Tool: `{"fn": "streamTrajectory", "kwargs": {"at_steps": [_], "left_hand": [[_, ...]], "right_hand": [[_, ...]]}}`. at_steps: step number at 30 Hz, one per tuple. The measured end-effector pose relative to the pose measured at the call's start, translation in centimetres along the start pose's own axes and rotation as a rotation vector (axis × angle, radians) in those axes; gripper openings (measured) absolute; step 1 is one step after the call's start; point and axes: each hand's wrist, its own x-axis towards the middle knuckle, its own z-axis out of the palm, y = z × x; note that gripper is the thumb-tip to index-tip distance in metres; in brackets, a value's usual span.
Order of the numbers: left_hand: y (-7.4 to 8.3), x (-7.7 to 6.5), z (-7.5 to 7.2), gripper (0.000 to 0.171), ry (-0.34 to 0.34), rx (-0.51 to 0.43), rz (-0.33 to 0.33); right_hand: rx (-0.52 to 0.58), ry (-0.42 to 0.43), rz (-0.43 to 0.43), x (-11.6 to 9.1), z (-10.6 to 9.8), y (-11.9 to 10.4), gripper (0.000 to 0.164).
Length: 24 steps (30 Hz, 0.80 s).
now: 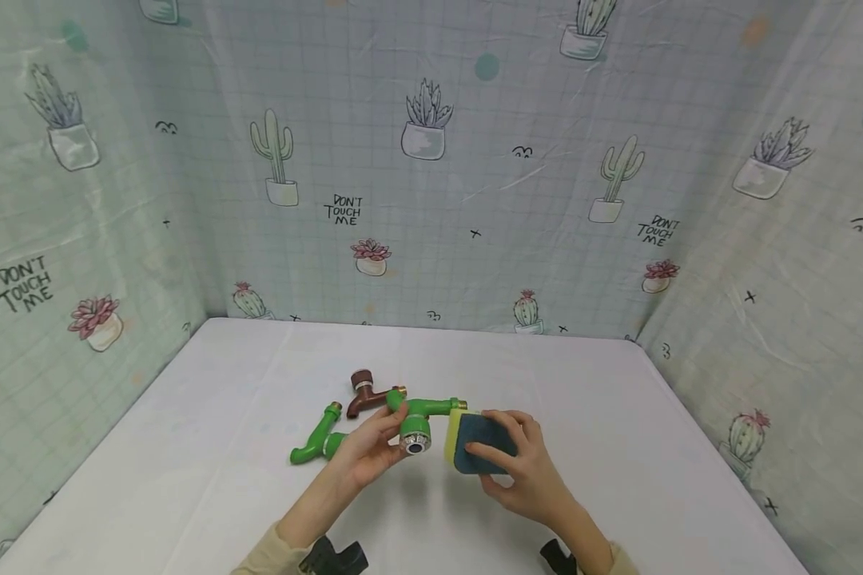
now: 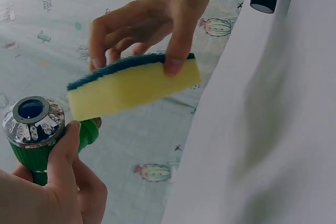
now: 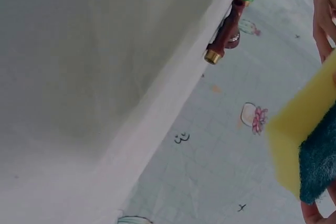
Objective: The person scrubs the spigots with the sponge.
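The left hand [image 1: 371,449] is holding a green tap [image 1: 415,410] above the bench [image 1: 633,463], seemingly keeping its brass end [image 1: 463,404] clear for the sponge [image 1: 479,430] (yellow side nearest) the right hand [image 1: 522,473] is gripping.

Two green taps [image 1: 419,409] [image 1: 320,438], one brown tap [image 1: 364,397], one sponge [image 1: 475,432], two hands [image 1: 371,449] [image 1: 523,473], one white table [image 1: 604,399].
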Motion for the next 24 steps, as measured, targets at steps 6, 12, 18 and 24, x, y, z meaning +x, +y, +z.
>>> {"fn": "streamTrajectory", "kwargs": {"at_steps": [6,12,18,24], "left_hand": [[0.3,-0.2,-0.1,0.055,-0.026,0.135,0.045],[0.5,-0.7,-0.3,0.054,-0.156,0.131,-0.044],[0.5,-1.1,-0.5,0.047,-0.245,0.147,-0.157],[0.8,-1.2,-0.4,0.049,-0.358,0.145,-0.173]], "right_hand": [[-0.001,-0.043,0.032,-0.6,-0.3,0.0,0.059],[0.040,0.018,0.071,-0.1,-0.8,0.6,0.049],[0.057,0.095,0.063,-0.3,-0.7,0.8,0.028],[0.073,0.157,0.069,-0.5,-0.6,0.7,0.032]]}}
